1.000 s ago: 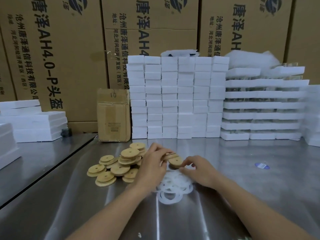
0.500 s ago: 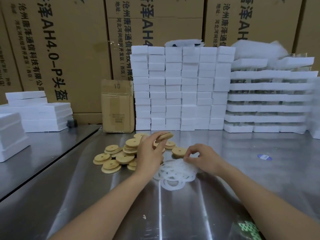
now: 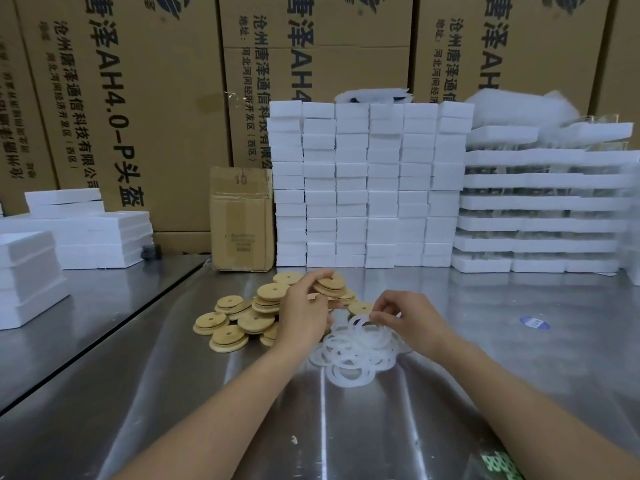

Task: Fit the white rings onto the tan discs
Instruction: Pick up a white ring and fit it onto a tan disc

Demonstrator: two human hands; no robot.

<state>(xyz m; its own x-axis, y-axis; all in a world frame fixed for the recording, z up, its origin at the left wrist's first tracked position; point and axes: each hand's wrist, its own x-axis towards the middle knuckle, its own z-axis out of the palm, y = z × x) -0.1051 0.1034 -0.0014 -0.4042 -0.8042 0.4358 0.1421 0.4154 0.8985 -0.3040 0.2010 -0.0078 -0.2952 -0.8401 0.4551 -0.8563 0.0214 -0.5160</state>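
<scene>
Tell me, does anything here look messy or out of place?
Nothing broken. The tan discs and white rings lie in loose heaps; a blue sticker and a small white scrap sit stray on the metal table.

Cartons (image 3: 145,98) cut off at top, green label (image 3: 502,464) cut at btm, tan discs (image 3: 256,320) partly behind left hand (image 3: 304,317)

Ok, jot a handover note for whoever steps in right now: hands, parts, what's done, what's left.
Left hand grips a tan disc, raised over the disc pile.
Right hand pinches a white ring at the top of the ring pile.
Both piles lie side by side on the steel table.
Done: no disc visibly wears a ring.
Left: fit the ring on the held disc, then the rest.
</scene>
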